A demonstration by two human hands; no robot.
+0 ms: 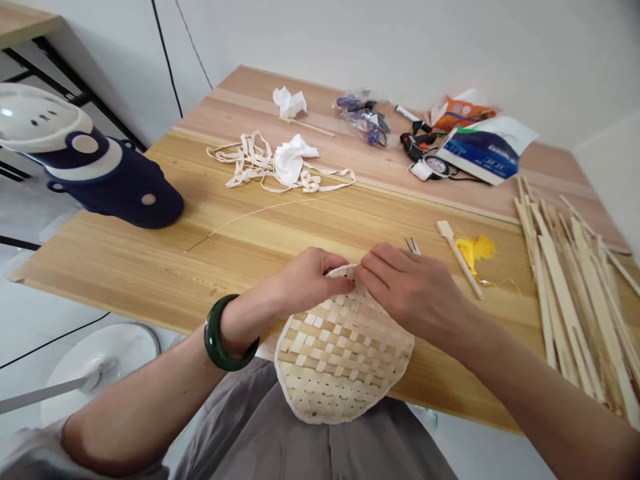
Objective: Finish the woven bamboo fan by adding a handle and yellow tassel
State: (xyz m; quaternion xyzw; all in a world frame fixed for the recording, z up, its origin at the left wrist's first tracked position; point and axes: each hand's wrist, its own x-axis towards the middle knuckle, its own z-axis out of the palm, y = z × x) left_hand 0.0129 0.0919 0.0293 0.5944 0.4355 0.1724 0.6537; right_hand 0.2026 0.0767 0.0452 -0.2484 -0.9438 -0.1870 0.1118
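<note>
A round woven bamboo fan face (340,353) with a pale cloth rim lies at the near edge of the wooden table (150,267), hanging partly over my lap. My left hand (307,280), with a green bangle (220,333) on its wrist, pinches the fan's far rim with closed fingers. Touching it from the right, my right hand (413,290) also presses closed fingertips on that same rim. Both hands meet at the top of the fan.
A pile of bamboo strips (575,280) lies at the right. A wooden handle (457,250), a yellow tassel (477,250), white ribbon (255,160), crumpled tissues (293,157), a thin stick (260,213), bags and tools (425,143) sit beyond. A navy-and-white fan head (95,160) stands left.
</note>
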